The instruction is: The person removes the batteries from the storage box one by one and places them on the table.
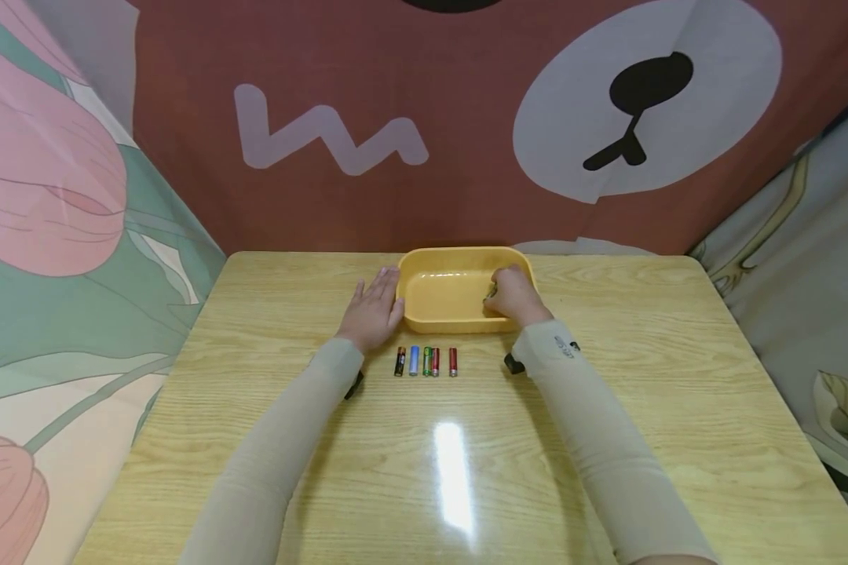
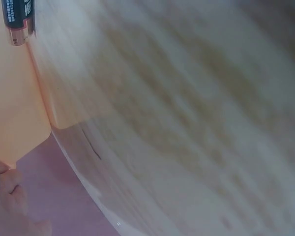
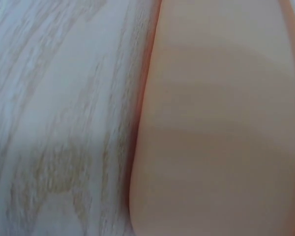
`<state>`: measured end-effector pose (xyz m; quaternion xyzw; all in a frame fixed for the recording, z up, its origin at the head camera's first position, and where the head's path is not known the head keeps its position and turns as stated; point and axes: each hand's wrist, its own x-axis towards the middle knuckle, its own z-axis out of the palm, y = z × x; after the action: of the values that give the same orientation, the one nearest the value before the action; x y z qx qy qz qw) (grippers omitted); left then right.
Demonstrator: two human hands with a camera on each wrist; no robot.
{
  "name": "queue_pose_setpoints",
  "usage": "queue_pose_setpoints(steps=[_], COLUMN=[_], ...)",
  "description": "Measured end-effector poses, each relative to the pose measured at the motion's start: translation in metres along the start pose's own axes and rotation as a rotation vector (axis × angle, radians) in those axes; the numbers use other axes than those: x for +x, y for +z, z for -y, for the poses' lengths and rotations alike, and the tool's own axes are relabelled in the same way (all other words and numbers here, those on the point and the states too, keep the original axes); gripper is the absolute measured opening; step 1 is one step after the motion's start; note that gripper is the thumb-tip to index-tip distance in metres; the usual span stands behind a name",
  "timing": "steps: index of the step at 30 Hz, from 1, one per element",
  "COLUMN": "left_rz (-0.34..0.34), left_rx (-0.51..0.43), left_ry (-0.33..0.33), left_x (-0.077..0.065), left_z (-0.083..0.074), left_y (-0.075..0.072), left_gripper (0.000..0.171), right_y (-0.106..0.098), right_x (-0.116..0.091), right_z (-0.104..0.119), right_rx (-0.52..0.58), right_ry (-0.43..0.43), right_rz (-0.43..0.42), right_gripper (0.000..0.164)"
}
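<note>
A yellow plastic tray [image 1: 459, 326] stands at the back of the table. My left hand [image 1: 371, 312] rests against its left end with the fingers straight; its fingertips appear at the lower left of the left wrist view. Inside the tray's right end, my right hand [image 1: 517, 297] pinches a small dark-and-gold battery [image 1: 491, 292], mostly covered by the fingers. In front of the tray lie a black battery with a copper end [image 1: 400, 361], a blue battery [image 1: 414, 360], a green one [image 1: 427, 362] and two red ones, the nearer [image 1: 436, 362] beside the green, the other [image 1: 453, 362] apart.
The wood-grain table [image 1: 367, 486] carries a bright light reflection in front of the batteries. A brown cloth with a bear face [image 1: 466, 196] hangs right behind the tray. Patterned curtains flank both sides of the table.
</note>
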<state>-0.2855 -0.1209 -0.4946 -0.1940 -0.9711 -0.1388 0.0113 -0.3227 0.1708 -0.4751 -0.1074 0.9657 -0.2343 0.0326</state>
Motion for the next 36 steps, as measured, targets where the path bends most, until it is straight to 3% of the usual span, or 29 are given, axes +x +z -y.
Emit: queue_pose_setpoints(steps=[6, 10, 23, 36], left_rz=[-0.002, -0.015, -0.026, 0.001], left_rx=[0.004, 0.005, -0.004, 0.003], left_ry=[0.006, 0.011, 0.01, -0.004], left_x=[0.0004, 0.0008, 0.0015, 0.002], left_z=[0.0001, 0.0018, 0.0024, 0.0014], left_y=[0.0005, 0.0028, 0.0043, 0.002], left_gripper=[0.063, 0.063, 0.063, 0.063], right_y=[-0.0006, 0.0003, -0.0004, -0.0016], right_x=[-0.0004, -0.0005, -0.0059, -0.0097], right_z=[-0.0014, -0.0026, -0.004, -0.0022], right_rx=[0.032, 0.059, 0.24, 0.407], right_ry=[-0.014, -0.042, -0.041, -0.053], right_rz=[-0.003, -0.022, -0.036, -0.109], right_gripper=[0.044, 0.051, 0.058, 0.058])
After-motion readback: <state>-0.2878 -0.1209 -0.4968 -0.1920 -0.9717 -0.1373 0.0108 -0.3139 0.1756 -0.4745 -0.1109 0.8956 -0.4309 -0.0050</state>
